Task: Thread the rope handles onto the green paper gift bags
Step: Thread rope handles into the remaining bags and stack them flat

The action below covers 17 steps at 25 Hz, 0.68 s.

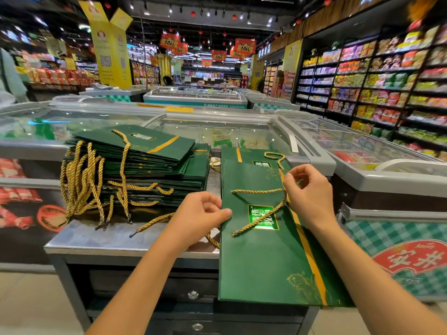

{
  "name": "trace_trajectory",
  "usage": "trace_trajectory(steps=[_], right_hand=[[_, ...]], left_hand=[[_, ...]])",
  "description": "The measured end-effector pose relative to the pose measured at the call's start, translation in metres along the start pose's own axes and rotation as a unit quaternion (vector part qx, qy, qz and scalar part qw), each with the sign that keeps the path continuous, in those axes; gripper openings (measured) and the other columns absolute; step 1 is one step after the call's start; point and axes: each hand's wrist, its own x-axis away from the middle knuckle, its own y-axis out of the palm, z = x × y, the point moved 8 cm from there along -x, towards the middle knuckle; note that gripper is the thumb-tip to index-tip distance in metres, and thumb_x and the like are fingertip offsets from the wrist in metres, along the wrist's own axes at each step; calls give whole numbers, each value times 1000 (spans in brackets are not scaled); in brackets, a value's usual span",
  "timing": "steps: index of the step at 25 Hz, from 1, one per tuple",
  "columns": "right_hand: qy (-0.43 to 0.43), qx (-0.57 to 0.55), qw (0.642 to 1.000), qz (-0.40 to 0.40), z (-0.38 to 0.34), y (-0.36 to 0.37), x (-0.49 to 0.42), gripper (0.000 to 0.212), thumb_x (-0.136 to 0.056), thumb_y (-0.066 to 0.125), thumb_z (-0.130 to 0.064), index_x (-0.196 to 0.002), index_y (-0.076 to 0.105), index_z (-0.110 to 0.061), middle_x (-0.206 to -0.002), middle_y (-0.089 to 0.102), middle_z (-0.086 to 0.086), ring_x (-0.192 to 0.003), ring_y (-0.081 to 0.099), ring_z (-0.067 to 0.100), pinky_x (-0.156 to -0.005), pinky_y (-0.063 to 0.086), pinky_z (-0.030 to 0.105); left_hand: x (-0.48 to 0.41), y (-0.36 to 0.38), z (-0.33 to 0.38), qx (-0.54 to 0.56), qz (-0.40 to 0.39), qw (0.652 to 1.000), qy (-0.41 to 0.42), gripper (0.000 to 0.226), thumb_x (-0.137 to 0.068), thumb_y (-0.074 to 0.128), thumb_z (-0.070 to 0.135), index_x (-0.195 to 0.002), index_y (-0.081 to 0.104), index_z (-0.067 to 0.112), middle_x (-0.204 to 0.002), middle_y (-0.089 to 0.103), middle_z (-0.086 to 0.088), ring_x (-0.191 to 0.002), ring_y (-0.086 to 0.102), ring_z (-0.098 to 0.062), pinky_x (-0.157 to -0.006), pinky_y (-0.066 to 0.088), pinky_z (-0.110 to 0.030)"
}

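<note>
- Green flat paper gift bag (261, 262) lies at lower centre, overhanging the brushed steel counter (96, 238); our left hand (200, 213) pinches its left edge.
- Our right hand (309, 189) pinches the twisted gold rope handle (258, 220) at the bag's right edge.
- We judge threading is under way; next, feed the loose end through, though we can't see a hole.
- Stack of roped green bags (145, 160) sits centre left.

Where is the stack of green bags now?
In the head view, the stack of green bags sits left on the steel counter, beyond the left hand.

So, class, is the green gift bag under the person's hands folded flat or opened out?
Folded flat: the green gift bag lies as one thin sheet, printed face up, overhanging the steel counter.
</note>
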Motion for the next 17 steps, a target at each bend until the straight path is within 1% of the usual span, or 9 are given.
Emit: trace_trajectory(steps=[2,4,6,9,10,12,14,15,17], right_hand=[[16,40,999,-32,-7,-9,0,5,-91,68,-18,-86,68,-16,-81,68,-5,-73,59,1,-61,40,7],[41,83,992,-87,-5,-18,6,5,-91,69,-22,-88,70,-18,-83,69,-6,-76,61,1,-60,41,10],[59,140,982,-115,0,-30,18,10,-91,69,-28,-95,69,-18,-86,68,-9,-79,61,2,-65,44,19],[101,179,971,-123,13,-47,29,20,-94,67,-34,-109,58,-24,-86,62,-9,-82,59,9,-75,44,29],[117,165,971,-126,16,-50,30,20,-94,67,-34,-108,57,-24,-87,64,-9,-83,61,11,-76,45,30],[129,76,982,-114,14,-55,28,14,-94,69,-30,-98,70,-16,-87,72,-7,-83,67,11,-73,52,29],[131,-37,987,-89,-1,-61,23,7,-93,72,-21,-88,77,-20,-82,76,-6,-72,68,3,-61,49,16],[133,-75,985,-76,-9,-66,19,9,-93,72,-20,-86,77,-20,-81,76,-5,-64,65,-1,-57,46,13],[148,-152,975,-65,-22,-72,8,12,-94,71,-22,-92,78,-13,-78,74,0,-55,57,6,-58,42,20]], left_hand=[[2,-4,1,24,17,1000,-4,17,-89,75,15,-99,64,6,-60,65,-4,-52,57,-2,-59,48,-17],[5,-8,2,52,27,998,-7,15,-91,72,13,-100,62,6,-59,63,-2,-49,53,-4,-54,44,-15],[5,-12,3,81,34,996,0,13,-93,70,12,-102,61,9,-65,69,-3,-57,59,-9,-63,49,-20],[8,-16,7,134,44,990,9,11,-95,67,9,-104,62,11,-82,78,-8,-78,72,-14,-80,54,-30],[10,-15,10,151,45,988,7,9,-95,66,8,-103,63,11,-84,78,-8,-80,74,-14,-80,55,-30],[14,-17,17,171,57,984,-1,6,-95,67,9,-100,65,11,-81,78,-4,-75,73,-8,-69,54,-21],[13,-27,28,167,89,982,-6,5,-92,71,15,-96,68,13,-77,77,2,-66,68,-2,-57,48,-13],[10,-34,35,157,106,982,-1,7,-90,74,18,-95,70,14,-77,76,4,-64,66,0,-57,46,-14],[3,-48,59,151,128,980,35,8,-88,77,21,-92,73,16,-76,73,6,-59,61,4,-59,45,-17]])
